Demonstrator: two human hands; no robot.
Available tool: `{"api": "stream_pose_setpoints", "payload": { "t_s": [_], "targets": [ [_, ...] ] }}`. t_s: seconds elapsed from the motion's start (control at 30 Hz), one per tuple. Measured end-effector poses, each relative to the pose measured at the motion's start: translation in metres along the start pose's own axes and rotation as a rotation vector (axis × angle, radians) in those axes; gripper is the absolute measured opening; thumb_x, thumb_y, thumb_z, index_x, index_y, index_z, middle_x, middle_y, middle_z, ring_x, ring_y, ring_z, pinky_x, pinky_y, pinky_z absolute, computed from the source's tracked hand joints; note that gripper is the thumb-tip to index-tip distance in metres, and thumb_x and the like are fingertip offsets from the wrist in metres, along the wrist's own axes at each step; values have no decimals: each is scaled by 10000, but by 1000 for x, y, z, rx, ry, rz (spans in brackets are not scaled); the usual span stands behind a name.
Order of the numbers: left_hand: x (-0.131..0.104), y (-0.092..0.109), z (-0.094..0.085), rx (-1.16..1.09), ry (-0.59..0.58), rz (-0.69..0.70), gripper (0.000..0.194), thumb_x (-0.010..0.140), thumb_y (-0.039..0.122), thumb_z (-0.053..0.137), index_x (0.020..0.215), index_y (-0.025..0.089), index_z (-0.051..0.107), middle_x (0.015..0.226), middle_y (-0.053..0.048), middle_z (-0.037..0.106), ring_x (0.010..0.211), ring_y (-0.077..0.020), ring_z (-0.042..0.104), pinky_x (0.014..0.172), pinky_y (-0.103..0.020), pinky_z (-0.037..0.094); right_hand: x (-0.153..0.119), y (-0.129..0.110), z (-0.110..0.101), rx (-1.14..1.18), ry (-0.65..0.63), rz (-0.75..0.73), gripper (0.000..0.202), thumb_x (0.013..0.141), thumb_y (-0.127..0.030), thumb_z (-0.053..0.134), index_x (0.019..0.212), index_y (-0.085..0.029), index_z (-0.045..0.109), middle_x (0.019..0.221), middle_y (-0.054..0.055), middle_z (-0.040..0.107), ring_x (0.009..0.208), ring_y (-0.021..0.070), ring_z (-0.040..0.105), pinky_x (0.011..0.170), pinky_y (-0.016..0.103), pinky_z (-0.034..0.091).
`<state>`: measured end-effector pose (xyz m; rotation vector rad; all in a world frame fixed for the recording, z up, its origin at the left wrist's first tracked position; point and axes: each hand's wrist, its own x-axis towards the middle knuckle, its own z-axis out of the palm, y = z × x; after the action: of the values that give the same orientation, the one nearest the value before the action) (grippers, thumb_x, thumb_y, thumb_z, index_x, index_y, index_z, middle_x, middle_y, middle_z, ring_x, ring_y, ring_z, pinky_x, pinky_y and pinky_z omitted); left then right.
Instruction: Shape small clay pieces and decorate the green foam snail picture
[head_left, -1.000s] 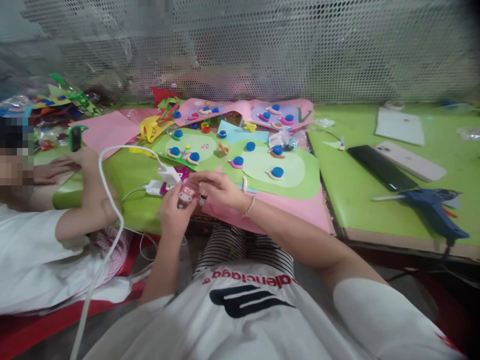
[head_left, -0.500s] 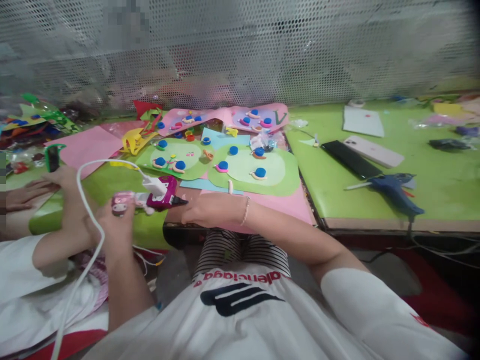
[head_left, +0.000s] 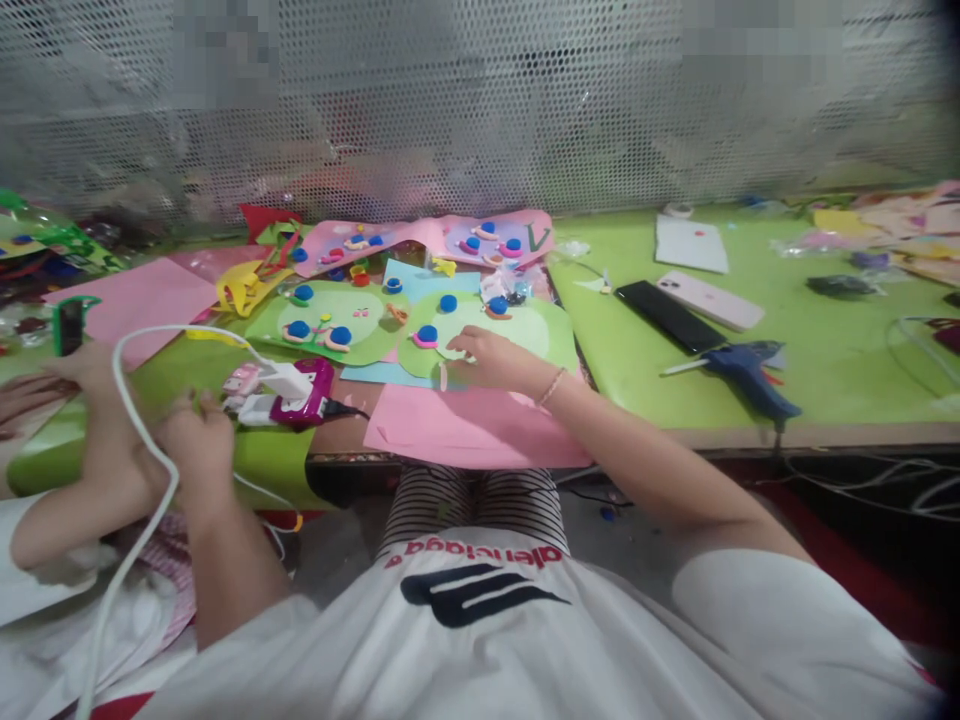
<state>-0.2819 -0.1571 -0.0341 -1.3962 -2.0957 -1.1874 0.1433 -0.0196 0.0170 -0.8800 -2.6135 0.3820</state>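
Observation:
My right hand (head_left: 495, 360) hovers over the right half of a green paper cutout (head_left: 555, 335), fingers spread and slightly bent, nothing visible in them. Below its fingertips lies a small pale clay strip (head_left: 443, 376). Blue-topped clay snails, one with a pink body (head_left: 425, 338), sit on the cutout. My left hand (head_left: 199, 430) is at the table's near left, fingers loosely bent and apart, nothing seen in it. Just right of it is a magenta power strip (head_left: 319, 385) with a white plug (head_left: 289, 380) and a pink character charger (head_left: 241, 380).
A white cable (head_left: 161, 450) loops across the left. Another person's hand (head_left: 86, 370) is beside a green-cased phone (head_left: 71, 325). Pink paper (head_left: 480, 430) lies at the front edge. Rightward are a black phone (head_left: 667, 315), a pale phone (head_left: 712, 300) and a blue glue gun (head_left: 750, 380).
My right hand has moved from beside the power strip up and right over the green cutout. My left hand has let go of the pink charger and drawn back left.

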Motion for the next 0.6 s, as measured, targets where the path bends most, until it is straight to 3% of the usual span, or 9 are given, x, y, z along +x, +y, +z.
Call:
{"api": "stream_pose_setpoints", "payload": {
  "t_s": [0.07, 0.1, 0.17, 0.2, 0.27, 0.3, 0.43, 0.53, 0.6],
  "targets": [
    [-33, 22, -9, 141, 78, -9, 342, 875, 442, 391, 918, 165, 587, 940, -167, 647, 1022, -368, 578, 844, -568, 407, 2, -11, 14, -45, 3, 11, 295, 907, -352, 534, 1020, -98, 633, 966, 142, 617, 876, 218, 574, 844, 389, 491],
    [-49, 34, -13, 164, 246, 9, 326, 879, 404, 394, 939, 163, 605, 953, -167, 659, 989, -343, 600, 844, -555, 429, 3, -16, 20, -65, 1, 12, 322, 889, -389, 557, 1003, -98, 631, 965, 146, 611, 890, 230, 565, 853, 404, 486],
    [-75, 59, -17, 167, 351, 158, 308, 893, 336, 386, 910, 163, 641, 884, -156, 673, 885, -292, 629, 788, -497, 469, 3, -23, 29, -91, 23, 30, 421, 842, -452, 605, 1056, -89, 615, 984, 153, 608, 921, 253, 550, 868, 431, 476],
    [-84, 71, -17, 157, 374, 296, 297, 882, 325, 403, 846, 156, 644, 786, -150, 663, 795, -276, 630, 749, -473, 470, 2, -26, 32, -98, 34, 39, 478, 827, -457, 617, 1117, -78, 594, 1001, 158, 608, 937, 262, 544, 879, 441, 470],
    [-89, 95, -18, 60, 310, 548, 212, 845, 271, 461, 813, 167, 643, 690, -121, 652, 673, -232, 614, 691, -414, 466, 0, -28, 36, -97, 49, 51, 537, 834, -408, 608, 1229, -53, 535, 1018, 167, 613, 950, 268, 543, 898, 449, 459],
    [-86, 107, -18, 11, 270, 594, 179, 830, 238, 476, 838, 171, 642, 697, -115, 659, 673, -223, 618, 691, -398, 466, -1, -28, 37, -87, 58, 63, 537, 839, -374, 597, 1259, -49, 514, 1016, 168, 617, 946, 266, 547, 899, 446, 458],
    [-54, 161, -14, -192, 141, 660, 136, 805, 169, 510, 884, 193, 617, 752, -81, 673, 724, -195, 623, 748, -374, 475, -3, -26, 38, 60, 88, 156, 424, 832, -269, 570, 1213, -85, 543, 939, 138, 648, 847, 227, 586, 785, 375, 493],
    [-26, 200, -3, -344, -29, 713, 115, 808, 163, 521, 859, 198, 618, 741, -51, 672, 736, -185, 610, 741, -352, 485, -2, -19, 35, 254, 58, 211, 363, 826, -128, 527, 1186, -94, 556, 882, 107, 676, 761, 175, 614, 716, 317, 505],
    [-10, 222, 9, -400, -206, 687, 125, 836, 211, 500, 814, 200, 623, 739, -39, 664, 736, -174, 601, 754, -348, 490, 0, -13, 31, 413, 45, 243, 360, 794, -61, 544, 1151, -97, 570, 876, 92, 692, 771, 154, 641, 736, 301, 523]
  ]
}}
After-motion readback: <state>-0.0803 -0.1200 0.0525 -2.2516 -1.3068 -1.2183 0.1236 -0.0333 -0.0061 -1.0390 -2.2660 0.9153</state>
